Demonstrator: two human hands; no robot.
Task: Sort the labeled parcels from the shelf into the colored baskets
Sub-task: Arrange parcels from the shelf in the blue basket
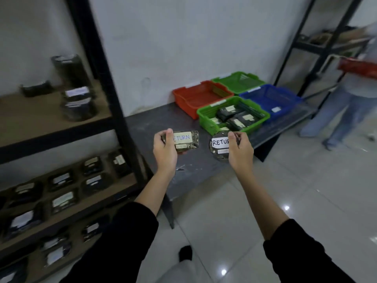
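Plainly rectangular parcel [186, 141], round parcel [219, 147], RETURN labels

Dark speckled table [146, 127] lies under and beyond the left hand [165, 152], with a white wall [183, 37] rising behind it, well past both hands. Glossy pale floor tiles [295, 190] spread below and to the right of the right hand [240, 152], showing a few bright glare spots. Far right of the right hand, a blurred person in blue jeans [346, 111] stands on the tiles, near a second black metal rack [318, 50].
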